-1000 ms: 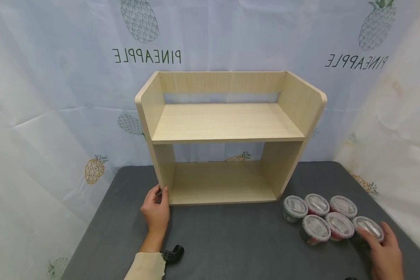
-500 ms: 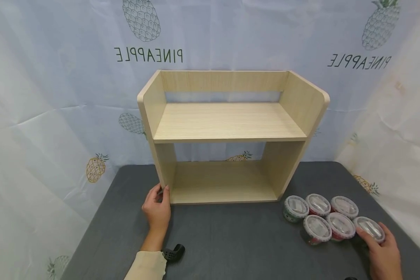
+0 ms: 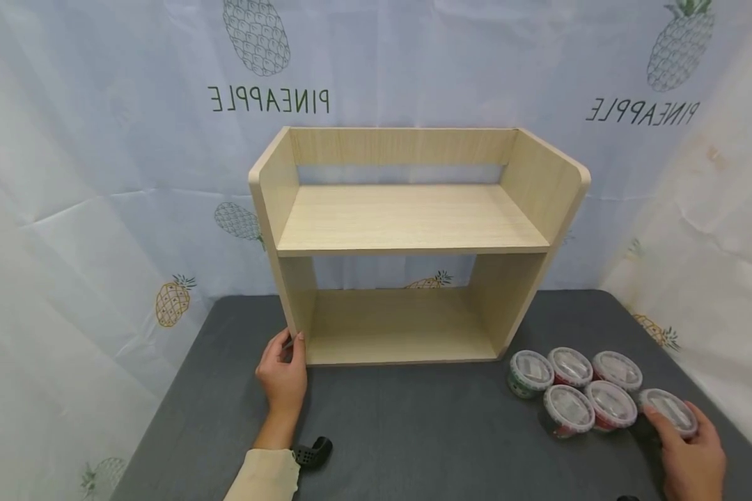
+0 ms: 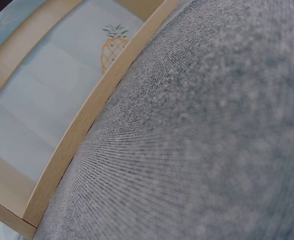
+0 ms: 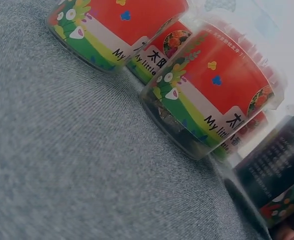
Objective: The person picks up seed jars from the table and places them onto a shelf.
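- While the right hand (image 3: 692,445) grips a lidded cup (image 3: 668,412) at the table's (image 3: 413,431) right, fingers and thumb curled round it, the left hand (image 3: 283,381) pinches the wooden shelf's (image 3: 413,217) lower left front edge
- Held cup: clear round lid (image 3: 672,410), something pale beneath, dark label panel (image 5: 277,162) with white print
- Five other cups (image 3: 611,403) cluster near it, one with dark matter inside its clear base
- Behind, a pineapple-print sheet (image 3: 100,146)

Held cup (image 3: 669,409) — slightly farther right
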